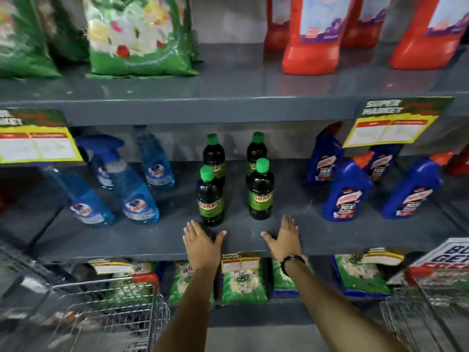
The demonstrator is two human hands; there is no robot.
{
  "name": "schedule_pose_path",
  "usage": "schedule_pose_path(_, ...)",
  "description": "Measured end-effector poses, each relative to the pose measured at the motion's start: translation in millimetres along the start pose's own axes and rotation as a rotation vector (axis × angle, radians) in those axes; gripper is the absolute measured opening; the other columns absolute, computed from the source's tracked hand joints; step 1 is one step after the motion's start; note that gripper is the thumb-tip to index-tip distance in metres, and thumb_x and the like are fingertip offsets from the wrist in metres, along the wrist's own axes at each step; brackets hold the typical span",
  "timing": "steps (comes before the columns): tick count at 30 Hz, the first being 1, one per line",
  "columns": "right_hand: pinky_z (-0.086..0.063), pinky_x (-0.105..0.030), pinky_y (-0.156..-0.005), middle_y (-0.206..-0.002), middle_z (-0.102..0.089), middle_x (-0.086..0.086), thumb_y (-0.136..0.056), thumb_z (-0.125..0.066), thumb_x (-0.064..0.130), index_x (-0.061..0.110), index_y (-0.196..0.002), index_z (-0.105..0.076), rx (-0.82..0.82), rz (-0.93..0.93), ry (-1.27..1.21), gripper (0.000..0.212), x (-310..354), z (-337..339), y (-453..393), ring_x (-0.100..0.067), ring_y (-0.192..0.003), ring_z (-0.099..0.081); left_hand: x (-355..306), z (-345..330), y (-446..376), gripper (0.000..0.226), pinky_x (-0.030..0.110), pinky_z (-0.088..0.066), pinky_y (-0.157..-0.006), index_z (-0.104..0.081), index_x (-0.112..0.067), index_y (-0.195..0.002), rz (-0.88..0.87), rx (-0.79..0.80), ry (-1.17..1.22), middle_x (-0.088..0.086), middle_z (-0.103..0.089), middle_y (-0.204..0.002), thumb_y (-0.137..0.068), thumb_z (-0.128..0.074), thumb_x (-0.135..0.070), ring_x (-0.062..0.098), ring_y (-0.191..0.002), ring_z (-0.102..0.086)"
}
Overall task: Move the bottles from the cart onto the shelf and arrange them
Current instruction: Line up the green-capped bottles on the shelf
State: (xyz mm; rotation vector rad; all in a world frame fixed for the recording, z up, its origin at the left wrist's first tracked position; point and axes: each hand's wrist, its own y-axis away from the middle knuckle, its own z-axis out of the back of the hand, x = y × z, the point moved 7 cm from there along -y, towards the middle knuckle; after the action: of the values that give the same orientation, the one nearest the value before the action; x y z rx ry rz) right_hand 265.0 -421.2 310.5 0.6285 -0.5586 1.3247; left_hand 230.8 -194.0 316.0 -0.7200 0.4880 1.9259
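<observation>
The grey shelf (330, 240) fills most of the view, and on its middle level four dark bottles with green caps stand upright in two short files: a front-left bottle (210, 196) with a back-left bottle (213, 154) close behind it, and a front-right bottle (261, 190) with a back-right bottle (255, 152) close behind that, the two files well apart. To their left stand blue spray bottles (137, 196), to their right blue angled-neck bottles (345, 191); green bags (137, 36) and red bottles (311, 41) sit on the level above, more green bags (243, 280) on the level below. Two wire carts show at the bottom corners: the left cart (106, 313) looks to hold nothing that can be made out as a bottle, though blur hides much of it, and the right cart (426, 308) is cut off by the frame, so its contents cannot be told. Judged from this, the moving looks largely done and only the tidying of rows may remain. The left hand (201, 241) lies flat on the shelf edge just before the front-left bottle, fingers spread and gripping nothing; the right hand (284, 240), a beaded bracelet (293, 262) at its wrist, rests likewise below the front-right bottle, released.
</observation>
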Motion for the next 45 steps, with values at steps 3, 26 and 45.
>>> schedule_pose_path(3,-0.017,-0.041,-0.119,-0.155,-0.019,-0.016,-0.078,-0.069,0.031,0.004,-0.145,-0.014,0.0,-0.031,-0.146,0.091,14.0,-7.2,-18.0,-0.031,-0.144,-0.015,1.7,0.0,-18.6,0.099,0.044,-0.013,-0.12,-0.017,-0.002,-0.146,0.034,0.04,0.133,0.018,-0.027,-0.153,-0.073,-0.072,-0.041,0.033,-0.144,-0.017)
schedule_pose_path(26,-0.036,-0.05,-0.108,-0.125,-0.06,-0.013,-0.058,-0.08,0.039,0.011,-0.124,-0.045,-0.084,-0.091,-0.263,0.079,22.3,-12.3,-30.5,-0.034,-0.123,-0.047,5.8,-4.5,-33.6,0.068,0.049,-0.026,-0.114,-0.045,-0.005,-0.128,0.06,-0.121,0.268,0.016,-0.052,-0.134,-0.073,-0.073,-0.034,0.034,-0.129,-0.039)
schedule_pose_path(45,-0.047,-0.045,-0.097,-0.121,-0.063,-0.014,-0.061,-0.081,0.028,0.008,-0.117,-0.049,-0.033,-0.048,-0.239,0.068,19.1,-3.8,-21.3,-0.032,-0.115,-0.055,12.4,-10.8,-39.7,0.067,0.044,-0.003,-0.121,-0.035,-0.007,-0.138,0.039,0.009,0.326,0.017,-0.04,-0.146,-0.081,-0.067,-0.024,0.033,-0.141,-0.024)
